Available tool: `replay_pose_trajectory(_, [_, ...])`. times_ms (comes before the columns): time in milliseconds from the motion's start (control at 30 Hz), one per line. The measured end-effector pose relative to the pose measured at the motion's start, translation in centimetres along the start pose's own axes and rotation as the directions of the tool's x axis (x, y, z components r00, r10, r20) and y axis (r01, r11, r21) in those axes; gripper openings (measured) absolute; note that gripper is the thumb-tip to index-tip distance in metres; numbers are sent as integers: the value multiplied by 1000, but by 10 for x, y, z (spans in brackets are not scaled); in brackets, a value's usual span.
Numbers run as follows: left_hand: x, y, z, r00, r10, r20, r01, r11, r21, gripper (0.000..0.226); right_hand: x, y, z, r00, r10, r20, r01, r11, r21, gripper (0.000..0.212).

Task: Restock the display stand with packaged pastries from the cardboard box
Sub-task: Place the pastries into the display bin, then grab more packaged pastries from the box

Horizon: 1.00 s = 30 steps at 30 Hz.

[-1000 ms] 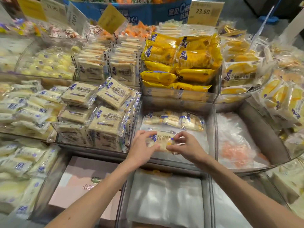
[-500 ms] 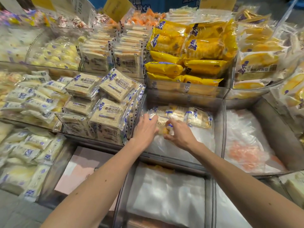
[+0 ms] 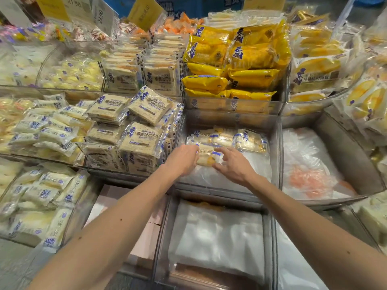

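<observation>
A clear-wrapped packaged pastry (image 3: 206, 157) with blue print lies on the white plastic lining of the middle display bin (image 3: 276, 155), just in front of a short row of the same packs (image 3: 230, 139) at the bin's back. My left hand (image 3: 183, 161) grips the pack's left edge with bent fingers. On the other side, my right hand (image 3: 233, 165) has its fingers spread and fairly straight, touching the pack's right end. The cardboard box is out of view.
Stacked toast packs (image 3: 144, 139) fill the bin to the left. Yellow bags (image 3: 236, 59) are piled behind. The right-hand bin (image 3: 335, 143) holds only crumpled plastic. A plastic-lined lower bin (image 3: 217, 231) sits under my arms. Price signs (image 3: 144, 11) stand at the back.
Both hands carried the pack from the bin's front toward the back row and lowered it onto the lining. My right hand's fingers have loosened and spread.
</observation>
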State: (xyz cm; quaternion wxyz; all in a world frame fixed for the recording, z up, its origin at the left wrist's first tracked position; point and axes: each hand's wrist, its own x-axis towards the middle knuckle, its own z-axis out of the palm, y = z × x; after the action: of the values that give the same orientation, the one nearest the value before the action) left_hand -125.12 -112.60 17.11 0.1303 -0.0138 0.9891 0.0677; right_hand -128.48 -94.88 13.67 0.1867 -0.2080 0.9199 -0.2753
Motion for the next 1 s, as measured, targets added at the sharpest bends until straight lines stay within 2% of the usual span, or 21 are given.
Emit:
replay_pose_trajectory(67, [-16, -7, -18, 998, 24, -57, -30, 994, -108, 27, -21, -9, -4, 996, 19, -82, -15, 999, 39, 36])
replay_pose_trajectory(167, [-38, -23, -49, 979, 151, -140, -164, 982, -88, 38, -67, -34, -8, 976, 50, -210, -28, 994, 107, 20])
replay_pose_trajectory(267, [-65, -29, -79, 933, 325, -153, -346, 928, -139, 44, -133, -63, -2, 922, 132, -363, -39, 967, 253, 29])
replay_pose_trajectory(367, [-104, -20, -99, 846, 511, -152, -528, 842, -108, 47, -211, -88, 17, 862, 256, -439, -105, 935, 338, 31])
replay_pose_trajectory(467, [-140, 8, -101, 677, 733, -61, -733, 679, 30, 52, -293, -101, 53, 787, 429, -443, -224, 868, 444, 25])
replay_pose_trajectory(533, [-161, 23, -91, 578, 816, -13, -815, 578, 42, 50, -335, -108, 79, 728, 527, -437, -267, 806, 528, 26])
replay_pose_trajectory(633, [-204, 77, -56, 398, 917, 36, -916, 394, 79, 38, -414, -111, 120, 562, 688, -459, -357, 702, 616, 26])
replay_pose_trajectory(767, [-279, 169, -1, 195, 964, 181, -981, 193, 30, 32, -511, -107, 172, 313, 852, -419, -425, 520, 741, 24])
replay_pose_trajectory(900, [-373, 262, 54, -61, 966, 249, -992, -32, -120, 32, -612, -102, 208, 120, 914, -387, -449, 398, 800, 22])
replay_pose_trajectory(1000, [-446, 320, 101, -170, 936, 308, -978, -122, -171, 28, -692, -100, 230, -28, 935, -355, -444, 306, 842, 19])
